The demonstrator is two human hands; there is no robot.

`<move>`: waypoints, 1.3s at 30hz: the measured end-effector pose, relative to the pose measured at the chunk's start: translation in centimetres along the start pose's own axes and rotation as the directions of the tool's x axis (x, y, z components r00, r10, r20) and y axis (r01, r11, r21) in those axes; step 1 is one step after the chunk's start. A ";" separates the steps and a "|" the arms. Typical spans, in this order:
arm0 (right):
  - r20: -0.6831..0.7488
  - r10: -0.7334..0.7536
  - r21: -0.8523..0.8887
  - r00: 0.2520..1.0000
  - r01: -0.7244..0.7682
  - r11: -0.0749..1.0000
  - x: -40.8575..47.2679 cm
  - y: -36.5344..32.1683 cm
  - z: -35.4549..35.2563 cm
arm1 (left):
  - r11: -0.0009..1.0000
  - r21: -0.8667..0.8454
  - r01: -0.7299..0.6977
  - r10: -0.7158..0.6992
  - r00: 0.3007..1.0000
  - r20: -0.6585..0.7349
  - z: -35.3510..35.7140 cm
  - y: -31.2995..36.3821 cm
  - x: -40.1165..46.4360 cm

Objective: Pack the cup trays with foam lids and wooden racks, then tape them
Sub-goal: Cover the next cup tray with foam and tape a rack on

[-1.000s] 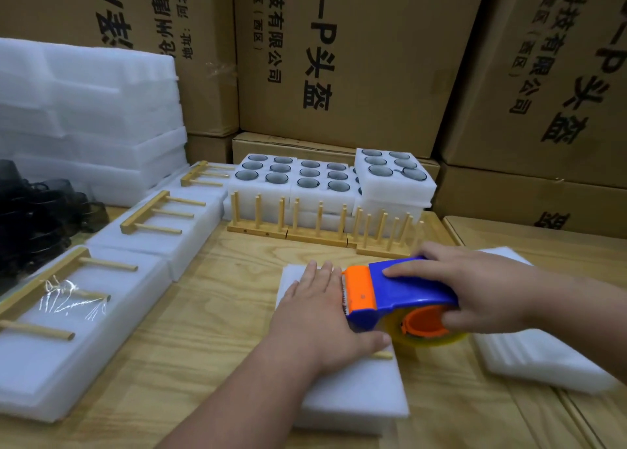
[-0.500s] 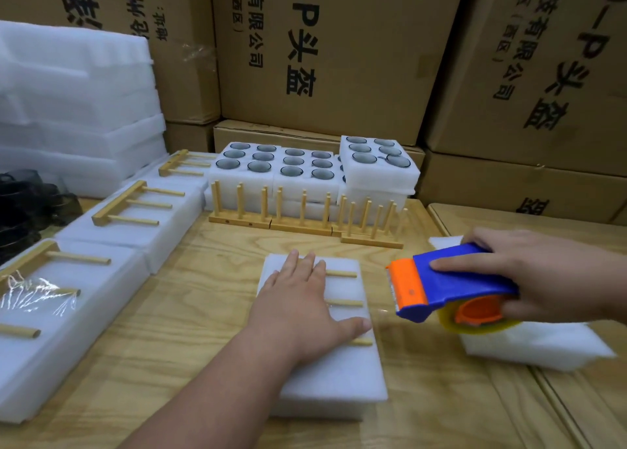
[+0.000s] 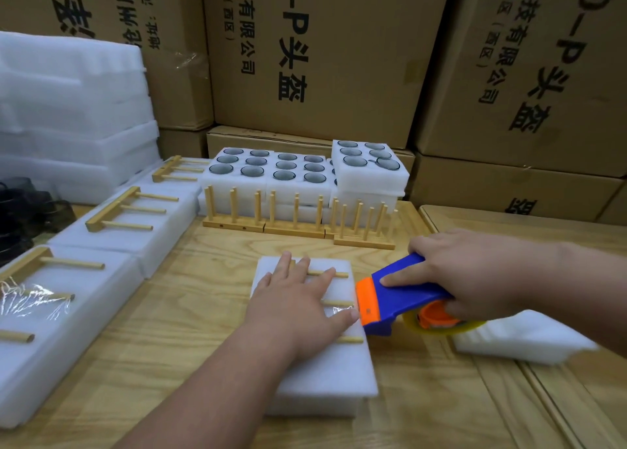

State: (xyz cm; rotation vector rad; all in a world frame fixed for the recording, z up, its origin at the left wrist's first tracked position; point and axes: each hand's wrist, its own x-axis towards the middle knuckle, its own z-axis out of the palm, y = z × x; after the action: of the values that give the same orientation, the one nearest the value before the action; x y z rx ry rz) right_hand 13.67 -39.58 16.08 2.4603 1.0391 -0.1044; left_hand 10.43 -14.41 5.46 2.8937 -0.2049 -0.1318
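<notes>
L hand (image 3: pixel 298 308) flat, fingers released, on white foam pack (image 3: pixel 325 364) w/ wooden rack (image 3: pixel 334 303); R hand (image 3: pixel 475 275) grasping blue-orange tape dispenser (image 3: pixel 397 301). White foam trays (image 3: pixel 271 184) behind hold glass cups (image 3: pixel 283 175).

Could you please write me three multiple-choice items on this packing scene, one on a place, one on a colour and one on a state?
1. Where does the left hand rest?
A. On the foam pack in front of the person
B. On the cardboard boxes
C. On the stack of foam sheets

2. What colours is the tape dispenser?
A. Green and white
B. Blue and orange
C. Black and red

3. What is the state of the right hand?
A. Lying flat and open on the table
B. Holding a wooden rack
C. Holding the tape dispenser in its grip

Answers:
1. A, since the straight fingers lie flat on the pack, over its wooden rack.
2. B, since the body is blue with an orange front end and an orange hub.
3. C, since the fingers and thumb curl round the dispenser at the pack's right edge.
</notes>
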 end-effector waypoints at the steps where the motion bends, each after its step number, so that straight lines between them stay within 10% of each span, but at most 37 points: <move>1: 0.015 0.006 -0.006 1.000 -0.006 1.000 0.1 -0.1 -0.4 | 0.999 0.043 0.011 -0.011 1.000 0.016 -0.2 0.2 0.2; 8: 0.052 0.088 0.149 0.995 -0.095 0.984 -0.5 -0.4 0.9 | 0.951 -0.036 -0.308 0.310 0.950 0.045 -0.3 3.6 1.6; 14: -0.120 0.364 0.459 0.924 -0.274 0.845 -3.7 -2.3 4.0 | 0.962 -0.036 -0.271 0.271 0.962 -0.004 0.8 4.6 2.1; 17: -0.320 0.798 0.850 0.510 -0.217 0.480 -5.5 -6.2 6.7 | 0.963 -0.025 -0.269 0.268 0.963 -0.007 0.8 4.7 2.0; 19: 0.022 0.947 0.997 0.321 -0.074 0.002 -5.6 -8.4 8.7 | 0.962 -0.027 -0.272 0.272 0.962 -0.018 0.9 4.7 2.0; 21: 0.373 0.842 0.901 0.389 0.063 -0.429 -4.8 -9.7 10.0 | 0.961 -0.027 -0.277 0.276 0.961 -0.028 0.9 4.6 2.1; 24: 0.498 0.721 0.660 0.481 0.328 -0.675 -2.6 -11.0 9.8 | 0.961 -0.003 -0.278 0.277 0.960 -0.031 1.0 4.5 2.0; 29: 0.338 0.831 0.680 0.441 0.496 -0.540 0.8 -12.6 8.8 | 0.962 0.003 -0.273 0.273 0.960 -0.059 1.2 4.4 2.2; 39: 0.365 0.931 0.909 0.013 0.211 -0.359 4.4 -12.6 7.3 | 0.956 -0.009 -0.293 0.291 0.953 -0.083 1.8 4.1 2.5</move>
State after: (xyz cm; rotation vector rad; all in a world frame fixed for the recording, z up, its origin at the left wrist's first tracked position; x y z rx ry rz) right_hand 8.80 -32.29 3.63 3.8981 -1.5799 1.6494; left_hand 12.12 -19.18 4.50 2.8007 -0.6085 0.0355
